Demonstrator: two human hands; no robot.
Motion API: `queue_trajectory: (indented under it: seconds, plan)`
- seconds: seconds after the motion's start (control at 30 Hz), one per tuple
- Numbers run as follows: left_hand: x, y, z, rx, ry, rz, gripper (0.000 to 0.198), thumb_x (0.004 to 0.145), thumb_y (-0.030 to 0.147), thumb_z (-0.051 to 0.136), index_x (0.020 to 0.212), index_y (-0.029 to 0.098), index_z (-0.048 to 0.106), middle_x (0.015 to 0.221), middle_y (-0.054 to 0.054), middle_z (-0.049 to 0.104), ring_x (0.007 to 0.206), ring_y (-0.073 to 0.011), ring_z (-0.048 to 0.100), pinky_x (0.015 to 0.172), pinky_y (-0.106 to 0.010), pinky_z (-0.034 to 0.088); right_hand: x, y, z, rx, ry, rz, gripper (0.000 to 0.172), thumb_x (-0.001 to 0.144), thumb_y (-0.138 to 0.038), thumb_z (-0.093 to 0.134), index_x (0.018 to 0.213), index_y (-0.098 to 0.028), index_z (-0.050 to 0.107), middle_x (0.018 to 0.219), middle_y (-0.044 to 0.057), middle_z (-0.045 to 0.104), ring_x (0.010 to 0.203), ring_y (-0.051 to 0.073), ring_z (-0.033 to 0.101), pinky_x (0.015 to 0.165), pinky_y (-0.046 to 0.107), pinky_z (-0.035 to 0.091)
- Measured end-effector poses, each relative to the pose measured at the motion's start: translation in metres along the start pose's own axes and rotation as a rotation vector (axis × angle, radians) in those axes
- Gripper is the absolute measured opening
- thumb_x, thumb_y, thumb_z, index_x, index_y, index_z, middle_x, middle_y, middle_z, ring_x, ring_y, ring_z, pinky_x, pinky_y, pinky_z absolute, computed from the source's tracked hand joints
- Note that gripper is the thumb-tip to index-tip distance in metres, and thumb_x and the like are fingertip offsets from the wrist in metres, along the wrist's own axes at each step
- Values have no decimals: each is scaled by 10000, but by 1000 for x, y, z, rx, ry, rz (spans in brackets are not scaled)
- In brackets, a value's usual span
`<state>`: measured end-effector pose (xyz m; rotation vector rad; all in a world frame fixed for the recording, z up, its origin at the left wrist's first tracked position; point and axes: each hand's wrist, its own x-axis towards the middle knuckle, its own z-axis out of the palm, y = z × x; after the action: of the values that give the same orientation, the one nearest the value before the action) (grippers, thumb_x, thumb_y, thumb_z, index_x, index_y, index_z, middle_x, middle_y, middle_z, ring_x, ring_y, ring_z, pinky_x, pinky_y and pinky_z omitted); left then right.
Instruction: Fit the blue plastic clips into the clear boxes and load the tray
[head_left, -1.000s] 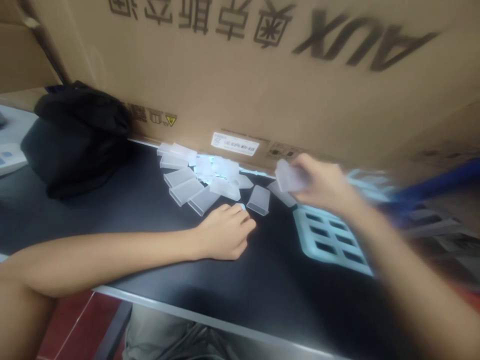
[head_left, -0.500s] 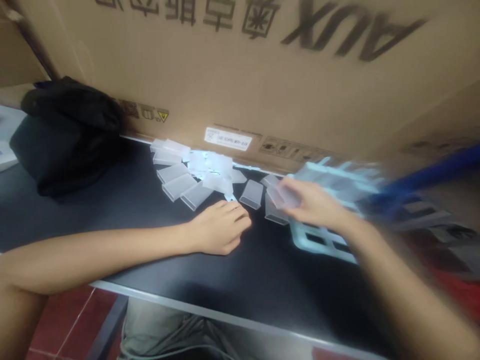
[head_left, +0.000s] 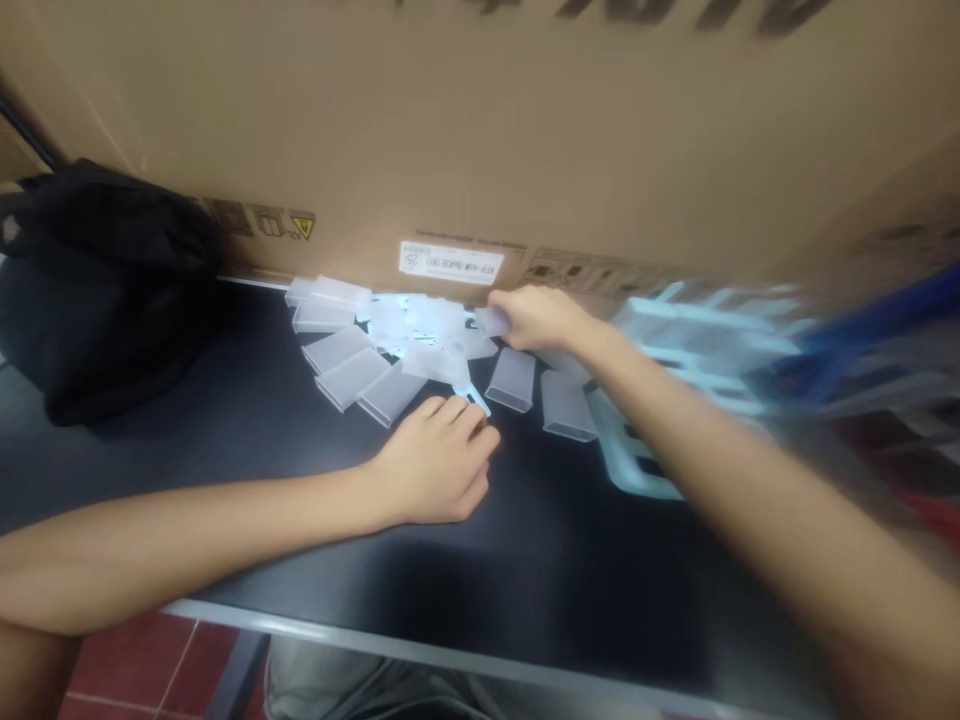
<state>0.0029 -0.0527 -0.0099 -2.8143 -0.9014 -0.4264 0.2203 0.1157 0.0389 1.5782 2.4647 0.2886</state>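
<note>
On the dark tabletop (head_left: 525, 520) rests my left hand (head_left: 439, 460), its fingers curled under. What they hold, if anything, is hidden. Just beyond its knuckles lies the tip of a light blue plastic piece (head_left: 472, 395). My right hand (head_left: 544, 318) reaches to the far side, pinching a translucent plastic sleeve (head_left: 491, 322) at the edge of the pile. That pile of light blue pieces and frosted sleeves (head_left: 420, 325) sits in the middle. Several flat, open-ended sleeves (head_left: 349, 378) fan out on its left. Two more, one sleeve (head_left: 511, 380) and another sleeve (head_left: 568, 405), lie below my right wrist.
A large cardboard box (head_left: 450, 130) stands along the table's back edge. A black cloth bag (head_left: 105, 290) sits at the left. Partly behind my right forearm is a light blue slotted rack (head_left: 637, 470), blurred. A blue bar (head_left: 885, 330) slants in at the right.
My right hand has moved left and away from me, from beside the rack to the pile, carrying a sleeve. My left hand has stayed almost still. The camera view has shifted slightly.
</note>
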Motion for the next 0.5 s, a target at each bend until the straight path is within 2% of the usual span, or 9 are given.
queue_trajectory:
  seconds: [0.13, 0.3, 0.5]
  plan:
    - [0, 0, 2, 7, -11, 20, 190, 997, 308, 524, 1038, 157, 630, 1073, -124, 652, 1005, -287, 607, 855, -415, 449, -5, 3, -2, -12, -13, 12, 434, 814, -333, 664, 1227, -205, 635, 1124, 142, 741, 961, 311, 692, 672, 340, 404]
    - [-1, 1, 4, 46, 26, 41, 198, 1009, 315, 507, 993, 165, 635, 948, -93, 628, 933, -277, 608, 801, -409, 440, -11, 11, -2, 89, 49, 1, 417, 782, -312, 665, 1181, -195, 636, 1101, 130, 738, 951, 293, 681, 688, 333, 405]
    - [-1, 1, 3, 53, 20, 15, 172, 987, 298, 530, 979, 166, 641, 1013, -110, 636, 967, -276, 608, 811, -403, 456, -22, 15, -10, 211, 129, -40, 300, 790, -252, 614, 1075, -160, 628, 1029, 131, 723, 889, 265, 662, 733, 326, 409]
